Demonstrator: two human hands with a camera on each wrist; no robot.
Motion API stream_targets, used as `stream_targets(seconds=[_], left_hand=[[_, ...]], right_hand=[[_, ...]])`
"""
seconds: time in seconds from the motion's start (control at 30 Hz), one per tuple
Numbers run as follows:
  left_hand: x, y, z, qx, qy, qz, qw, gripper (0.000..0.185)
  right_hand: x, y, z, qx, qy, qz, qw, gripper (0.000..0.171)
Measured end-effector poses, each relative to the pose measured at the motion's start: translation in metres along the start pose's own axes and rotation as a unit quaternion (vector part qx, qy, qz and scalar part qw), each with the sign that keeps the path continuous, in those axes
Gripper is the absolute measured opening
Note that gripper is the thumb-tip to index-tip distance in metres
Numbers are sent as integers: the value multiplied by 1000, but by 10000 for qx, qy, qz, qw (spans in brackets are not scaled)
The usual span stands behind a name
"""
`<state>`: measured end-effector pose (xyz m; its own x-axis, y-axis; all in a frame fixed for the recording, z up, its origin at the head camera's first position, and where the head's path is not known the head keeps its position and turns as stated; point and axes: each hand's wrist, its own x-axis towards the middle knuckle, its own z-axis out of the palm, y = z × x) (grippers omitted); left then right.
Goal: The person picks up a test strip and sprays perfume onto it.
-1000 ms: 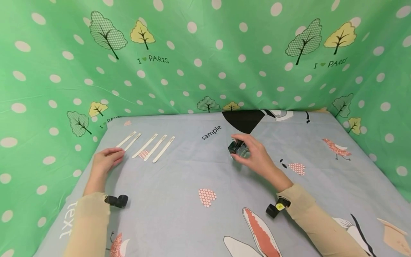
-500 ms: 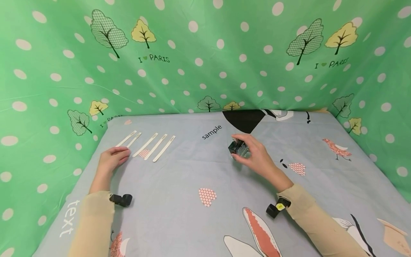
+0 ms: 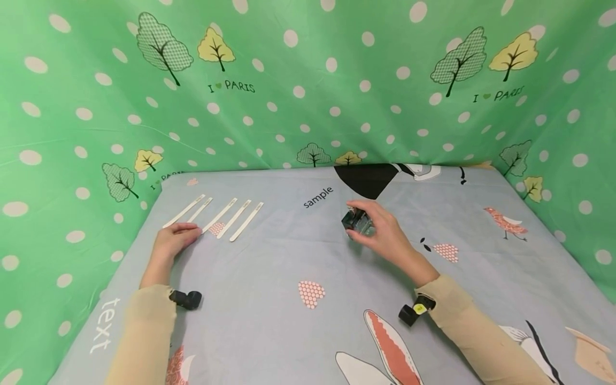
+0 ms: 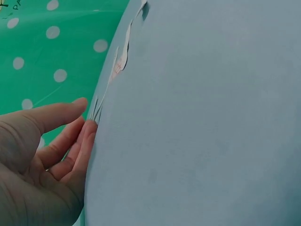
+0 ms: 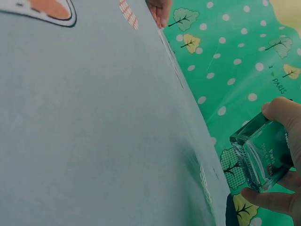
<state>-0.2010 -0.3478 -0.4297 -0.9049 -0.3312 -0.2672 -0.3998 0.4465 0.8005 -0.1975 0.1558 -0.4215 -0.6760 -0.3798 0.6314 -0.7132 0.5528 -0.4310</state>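
A row of several white paper test strips [image 3: 246,222] lies slantwise on the cloth at left, small print at their far ends. My left hand [image 3: 175,239] is by the near ends of the left-hand strips, fingertips close to the third strip [image 3: 220,215]. In the left wrist view the thumb stands apart from the extended fingers [image 4: 86,146], which hold nothing. With thumb and fingers, my right hand [image 3: 387,235] grips a clear glass perfume bottle [image 5: 265,153], tilted above the cloth right of centre. Part of the bottle is hidden by that hand.
A grey-blue printed cloth [image 3: 269,321] covers the table. Green dotted curtains [image 3: 289,69] hang behind it and along both sides. Black wrist cameras sit on both sleeves, the left camera [image 3: 186,299] low over the cloth.
My left hand has slid rightward along the near ends of the strips, uncovering the leftmost two. The strips lie as before. My right hand and the perfume bottle have stayed in place.
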Motion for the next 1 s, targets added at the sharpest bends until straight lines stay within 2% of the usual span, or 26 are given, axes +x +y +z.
stream_targets(seconds=[0.2, 0.5, 0.9, 1.0], left_hand=[[1, -1, 4, 488, 132, 340, 9981, 46], [-2, 4, 11, 906, 390, 201, 9949, 40], [-1, 6, 9, 1006, 402, 102, 9941, 36], [2, 5, 7, 876, 373, 10, 9955, 34]], right_hand=[[0, -1, -2, 39, 22, 28, 10000, 67], [-1, 0, -2, -21, -25, 102, 9999, 68], [-1, -2, -3, -35, -121, 181, 9998, 66], [-1, -2, -2, -21, -86, 131, 9999, 66]])
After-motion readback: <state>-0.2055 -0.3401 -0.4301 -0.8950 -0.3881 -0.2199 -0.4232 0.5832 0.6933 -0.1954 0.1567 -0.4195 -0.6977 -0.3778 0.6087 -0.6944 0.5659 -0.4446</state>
